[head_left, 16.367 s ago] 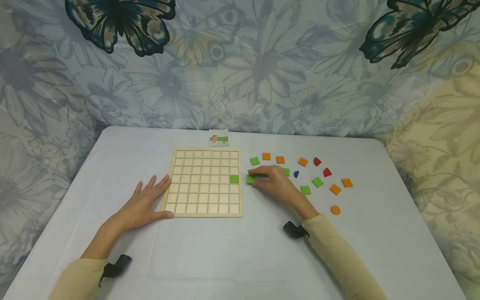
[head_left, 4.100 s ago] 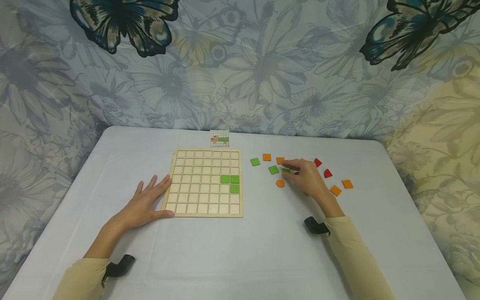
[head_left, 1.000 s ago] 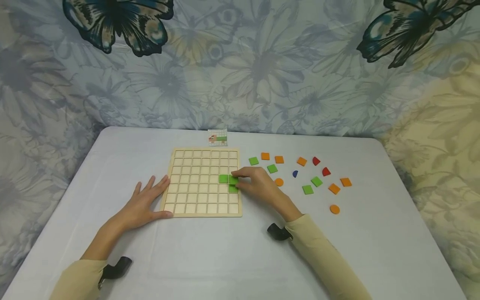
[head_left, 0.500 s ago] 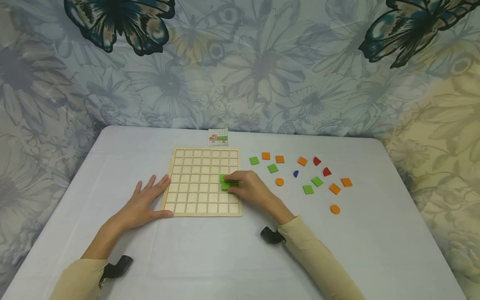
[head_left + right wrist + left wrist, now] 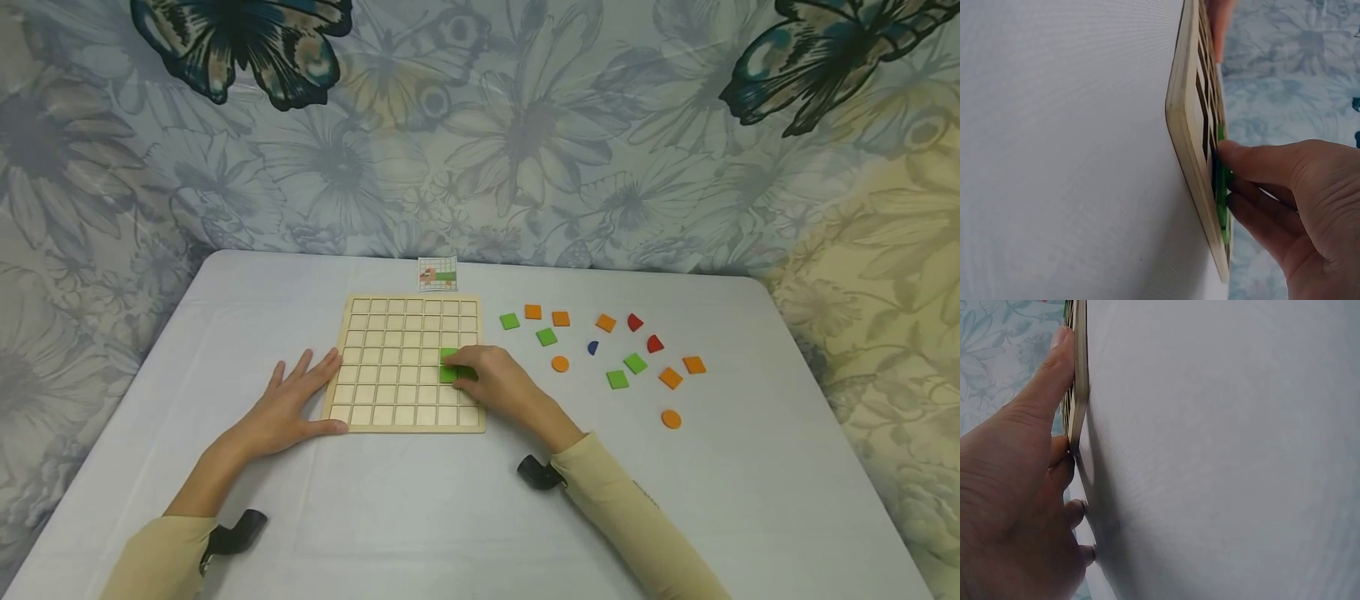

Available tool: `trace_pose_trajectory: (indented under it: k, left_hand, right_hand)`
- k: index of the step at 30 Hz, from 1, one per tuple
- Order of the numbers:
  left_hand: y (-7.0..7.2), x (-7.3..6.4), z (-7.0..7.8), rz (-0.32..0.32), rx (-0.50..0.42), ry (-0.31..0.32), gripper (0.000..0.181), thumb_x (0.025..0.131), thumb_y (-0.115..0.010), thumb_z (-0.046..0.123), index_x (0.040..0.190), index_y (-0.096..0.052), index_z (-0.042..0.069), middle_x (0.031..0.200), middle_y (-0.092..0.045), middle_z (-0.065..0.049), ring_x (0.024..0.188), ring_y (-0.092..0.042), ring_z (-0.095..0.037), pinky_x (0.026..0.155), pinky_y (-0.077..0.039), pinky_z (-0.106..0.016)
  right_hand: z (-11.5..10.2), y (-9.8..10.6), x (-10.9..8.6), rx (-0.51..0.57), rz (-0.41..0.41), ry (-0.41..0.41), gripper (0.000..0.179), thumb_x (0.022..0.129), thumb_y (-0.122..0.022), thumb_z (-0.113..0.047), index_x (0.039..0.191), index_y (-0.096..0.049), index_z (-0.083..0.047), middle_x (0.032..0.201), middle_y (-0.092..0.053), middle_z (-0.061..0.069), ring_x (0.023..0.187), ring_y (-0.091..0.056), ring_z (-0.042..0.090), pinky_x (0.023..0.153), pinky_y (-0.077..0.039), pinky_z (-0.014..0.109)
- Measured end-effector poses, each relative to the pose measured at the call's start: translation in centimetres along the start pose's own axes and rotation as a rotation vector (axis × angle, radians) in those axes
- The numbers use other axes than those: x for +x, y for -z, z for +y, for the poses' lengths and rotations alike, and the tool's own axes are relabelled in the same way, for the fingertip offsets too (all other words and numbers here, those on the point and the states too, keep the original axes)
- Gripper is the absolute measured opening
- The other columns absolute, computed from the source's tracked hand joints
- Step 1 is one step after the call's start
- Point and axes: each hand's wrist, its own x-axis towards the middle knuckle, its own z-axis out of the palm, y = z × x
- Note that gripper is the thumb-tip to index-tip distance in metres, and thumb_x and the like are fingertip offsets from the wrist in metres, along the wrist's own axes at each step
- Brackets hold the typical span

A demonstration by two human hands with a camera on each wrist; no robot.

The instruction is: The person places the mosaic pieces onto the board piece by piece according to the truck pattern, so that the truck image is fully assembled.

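Observation:
My left hand (image 5: 279, 418) lies with spread fingers at the left edge of a wooden grid board (image 5: 386, 357). In the left wrist view its thumb (image 5: 1054, 369) rests on the board's edge. Over the right side of the board, my right hand (image 5: 501, 382) pinches a green square tile (image 5: 448, 375) between thumb and fingers. That tile sits at a cell just below another green square tile (image 5: 447, 355). The right wrist view shows the thumb (image 5: 1254, 161) right at the green pieces along the board. The green tiles in the board's rightmost column are hidden behind my right hand.
Right of the board lie loose green squares (image 5: 547, 337), orange squares (image 5: 605, 322), orange circles (image 5: 671, 419), red pieces (image 5: 655, 343) and a blue half circle (image 5: 592, 347). A small picture card (image 5: 437, 274) lies behind the board. A patterned cloth backs the table.
Over the last seconds my right hand took a green tile from the loose pieces, carried it left to the board and lowered it below the left green tile. My left hand stayed in place.

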Motion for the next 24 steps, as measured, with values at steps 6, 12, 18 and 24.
trace_pose_trajectory:
  k: [6, 12, 18, 24]
  left_hand:
    - [-0.04, 0.04, -0.03, 0.003, 0.0, -0.007, 0.105, 0.077, -0.075, 0.056, 0.155, -0.026, 0.005, 0.161, -0.02, -0.014, 0.147, -0.004, -0.045, 0.114, 0.008, -0.064]
    - [-0.01, -0.05, 0.11, 0.004, 0.0, -0.004, 0.105, 0.077, -0.076, 0.055, 0.154, -0.026, 0.004, 0.161, -0.02, -0.015, 0.147, -0.004, -0.046, 0.114, 0.007, -0.065]
    - [0.05, -0.11, 0.22, 0.004, -0.004, 0.0, 0.105, 0.077, -0.076, 0.055, 0.154, -0.027, 0.004, 0.161, -0.02, -0.015, 0.147, -0.004, -0.046, 0.114, 0.008, -0.065]
    - [-0.04, -0.03, 0.13, 0.005, -0.002, 0.002, 0.105, 0.077, -0.076, 0.055, 0.154, -0.026, 0.004, 0.161, -0.02, -0.015, 0.147, -0.004, -0.046, 0.114, 0.008, -0.064]
  right_hand:
    - [-0.15, 0.13, -0.11, -0.003, -0.004, 0.009, 0.032, 0.084, -0.077, -0.006, 0.116, -0.072, -0.006, 0.113, -0.072, 0.004, 0.111, -0.065, 0.02, 0.095, -0.051, 0.031]
    - [-0.12, 0.03, -0.16, 0.01, -0.008, 0.016, 0.034, 0.084, -0.077, -0.006, 0.117, -0.071, -0.005, 0.114, -0.071, 0.005, 0.112, -0.064, 0.02, 0.096, -0.051, 0.031]
    - [-0.12, 0.15, -0.17, 0.03, -0.007, 0.026, 0.035, 0.083, -0.077, -0.005, 0.117, -0.071, -0.005, 0.114, -0.072, 0.005, 0.111, -0.065, 0.02, 0.096, -0.051, 0.03]
    - [0.09, 0.46, -0.28, 0.034, 0.01, 0.021, 0.033, 0.084, -0.077, -0.005, 0.116, -0.072, -0.006, 0.114, -0.072, 0.004, 0.111, -0.065, 0.018, 0.097, -0.05, 0.028]
